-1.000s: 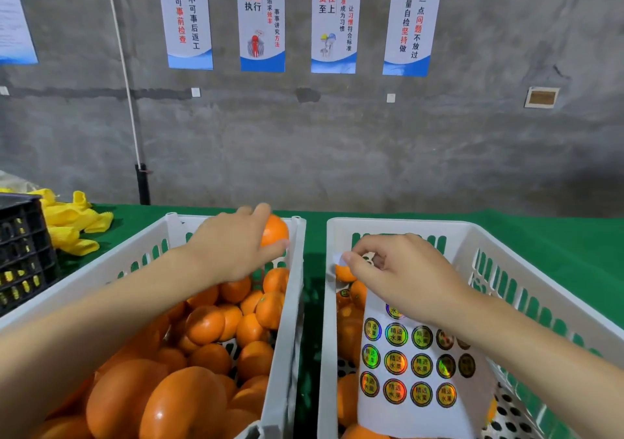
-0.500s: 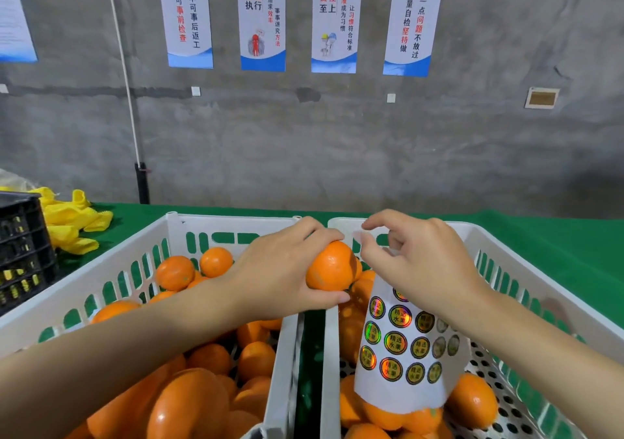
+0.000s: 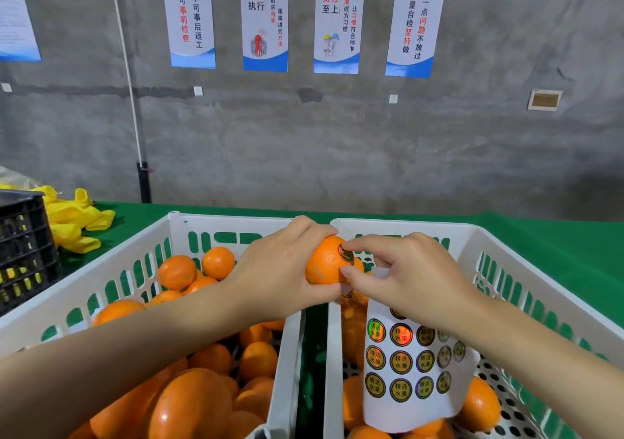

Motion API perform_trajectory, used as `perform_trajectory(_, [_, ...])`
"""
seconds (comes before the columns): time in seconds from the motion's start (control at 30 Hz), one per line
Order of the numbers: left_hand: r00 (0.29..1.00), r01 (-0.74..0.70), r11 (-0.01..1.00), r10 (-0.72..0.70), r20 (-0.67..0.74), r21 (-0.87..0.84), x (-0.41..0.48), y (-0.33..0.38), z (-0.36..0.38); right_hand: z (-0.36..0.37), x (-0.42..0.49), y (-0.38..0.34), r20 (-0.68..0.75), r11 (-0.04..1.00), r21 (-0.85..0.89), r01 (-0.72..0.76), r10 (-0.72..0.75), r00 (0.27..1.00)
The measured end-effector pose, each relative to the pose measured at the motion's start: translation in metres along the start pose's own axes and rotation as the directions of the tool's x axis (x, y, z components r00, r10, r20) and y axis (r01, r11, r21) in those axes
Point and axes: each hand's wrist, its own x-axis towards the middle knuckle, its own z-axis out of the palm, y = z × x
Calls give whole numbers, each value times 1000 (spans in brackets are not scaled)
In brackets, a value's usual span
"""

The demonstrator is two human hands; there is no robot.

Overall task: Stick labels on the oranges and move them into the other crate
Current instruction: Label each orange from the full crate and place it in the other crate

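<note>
Over the left rim of the right crate (image 3: 506, 253), the left hand (image 3: 280, 269) grips one orange (image 3: 322, 266) with its fingers curled round the far side and its thumb beneath. The peel is glossy and finely dimpled, and it bears a round dark label (image 3: 346, 255). The right hand (image 3: 405, 276) presses that label with its index fingertip, thumb touching the peel below. Its other fingers curl over a white sticker sheet (image 3: 405, 408) hanging into the same crate.

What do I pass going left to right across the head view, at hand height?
Black crate → yellow pile → left hand → orange → right hand, holding the label sheet.
</note>
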Motion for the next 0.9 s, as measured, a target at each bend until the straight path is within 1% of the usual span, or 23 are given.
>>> perform_trajectory(0.1, [999, 51, 998, -51, 2, -25, -1, -1, 2, 0, -1, 0, 49, 999, 10, 32, -32, 998])
perform_trajectory(0.23, [995, 102, 994, -102, 16, -42, -1, 0, 2, 0, -1, 1, 102, 993, 108, 49, -60, 993])
perform_trajectory(0.3, [994, 105, 993, -104, 21, -47, -1, 1, 2, -1, -1, 0, 73, 994, 100, 50, -58, 996])
perform_trajectory(0.4, [996, 91, 994, -89, 23, -58, -1, 1, 2, -1, 0, 1, 4, 998, 68, 0, 0, 1000])
perform_trajectory(0.47, [996, 86, 994, -84, 32, -60, -1, 2, 3, -2, 0, 1, 19, 998, 62, -4, 3, 1000])
perform_trajectory(0.5, [996, 88, 995, -86, 40, -57, -1, 1, 3, -2, 0, 1, 36, 998, 66, 16, -19, 999])
perform_trajectory(0.57, [994, 101, 994, -99, 51, -51, -1, 1, 2, -2, 0, 1, 63, 993, 113, 43, -50, 997])
perform_trajectory(0.6, [994, 102, 993, -99, 56, -53, -1, 0, 2, -1, 1, 0, 54, 988, 151, 25, -34, 998])
perform_trajectory(0.67, [995, 78, 995, -74, 72, -59, -1, 0, 1, -3, 4, 0, -20, 963, 267, -25, 31, 999])
perform_trajectory(0.77, [993, -19, 997, 28, 117, -75, 1, 2, -2, -8, 9, 2, -116, 916, 390, -91, 147, 982])
perform_trajectory(0.9, [972, -147, 982, 167, 167, -122, 2, 11, -10, -10, 11, 7, -117, 871, 469, -145, 224, 968])
